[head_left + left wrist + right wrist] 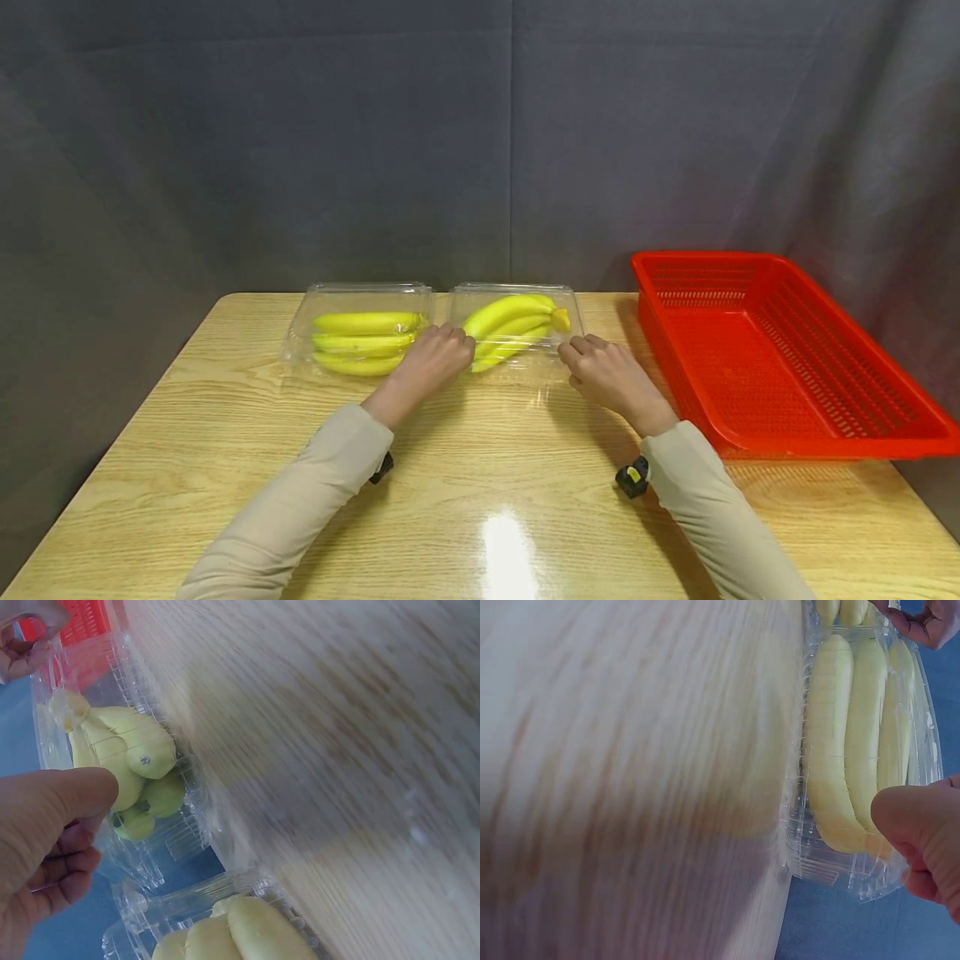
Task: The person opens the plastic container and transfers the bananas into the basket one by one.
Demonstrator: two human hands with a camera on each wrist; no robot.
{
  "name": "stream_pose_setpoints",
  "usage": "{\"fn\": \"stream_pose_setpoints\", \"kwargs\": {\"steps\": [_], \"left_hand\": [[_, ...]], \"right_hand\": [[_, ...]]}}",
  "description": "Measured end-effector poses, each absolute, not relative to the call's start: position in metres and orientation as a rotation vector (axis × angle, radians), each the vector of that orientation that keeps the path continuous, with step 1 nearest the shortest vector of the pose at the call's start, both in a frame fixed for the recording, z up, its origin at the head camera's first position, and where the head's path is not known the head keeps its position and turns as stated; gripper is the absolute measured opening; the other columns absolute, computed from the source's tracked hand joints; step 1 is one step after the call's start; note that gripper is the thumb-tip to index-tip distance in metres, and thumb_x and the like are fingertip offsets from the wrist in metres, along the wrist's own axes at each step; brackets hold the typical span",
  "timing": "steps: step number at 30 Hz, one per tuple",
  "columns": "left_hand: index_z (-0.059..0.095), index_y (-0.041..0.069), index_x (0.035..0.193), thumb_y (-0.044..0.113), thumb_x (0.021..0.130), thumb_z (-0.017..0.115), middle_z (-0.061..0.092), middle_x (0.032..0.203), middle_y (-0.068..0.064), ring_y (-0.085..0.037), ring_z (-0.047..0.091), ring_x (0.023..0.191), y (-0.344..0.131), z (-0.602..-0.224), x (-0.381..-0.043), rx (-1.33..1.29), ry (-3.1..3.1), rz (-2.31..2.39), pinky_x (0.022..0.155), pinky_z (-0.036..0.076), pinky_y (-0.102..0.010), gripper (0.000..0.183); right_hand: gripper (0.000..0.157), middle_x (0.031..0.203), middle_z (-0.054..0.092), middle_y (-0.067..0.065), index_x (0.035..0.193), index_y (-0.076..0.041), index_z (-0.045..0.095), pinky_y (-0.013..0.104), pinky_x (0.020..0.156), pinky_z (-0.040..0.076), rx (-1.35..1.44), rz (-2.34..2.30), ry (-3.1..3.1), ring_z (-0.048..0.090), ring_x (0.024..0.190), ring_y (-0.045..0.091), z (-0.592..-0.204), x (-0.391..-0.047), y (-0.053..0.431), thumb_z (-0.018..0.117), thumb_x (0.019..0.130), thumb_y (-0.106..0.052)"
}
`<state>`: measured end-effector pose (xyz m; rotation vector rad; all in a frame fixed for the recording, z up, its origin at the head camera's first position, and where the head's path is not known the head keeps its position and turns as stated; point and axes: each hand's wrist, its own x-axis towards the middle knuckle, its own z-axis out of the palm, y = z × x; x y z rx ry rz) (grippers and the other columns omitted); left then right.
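A clear plastic clamshell box (517, 289) holding a bunch of bananas (510, 321) stands at the table's far side. At its front left corner my left hand (442, 354) pinches the lid edge between thumb and curled fingers. My right hand (607, 371) grips the same lid's front right corner. In the left wrist view the bunch (112, 742) shows through the plastic, stem end toward the right hand. The right wrist view has long bananas (829, 735) lying inside, my thumb (904, 817) over the lid edge. Whether the lid is fully closed is hard to tell.
Left of it stands a second clear box (367, 289) with bananas (360, 342) side by side. A red plastic basket (780, 375) sits on the right of the wooden table (480, 467). Behind hangs a dark grey curtain (375, 150).
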<state>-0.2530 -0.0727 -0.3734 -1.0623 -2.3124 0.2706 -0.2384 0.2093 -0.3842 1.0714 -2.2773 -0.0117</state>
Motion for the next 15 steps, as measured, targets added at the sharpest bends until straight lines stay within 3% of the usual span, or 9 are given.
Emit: {"fn": "stream_pose_setpoints", "kwargs": {"steps": [15], "left_hand": [[0.067, 0.001, 0.078, -0.01, 0.08, 0.068, 0.063, 0.07, -0.009, -0.018, 0.056, 0.06, -0.0714, -0.3719, -0.2527, -1.068, -2.298, 0.292, 0.051, 0.046, -0.024, 0.011]], "right_hand": [[0.029, 0.073, 0.058, 0.007, 0.084, -0.005, 0.054, 0.034, 0.038, 0.045, 1.123, -0.024, -2.263, 0.057, 0.06, 0.029, -0.3819, -0.2414, 0.2105, 0.065, 0.065, 0.013]]}}
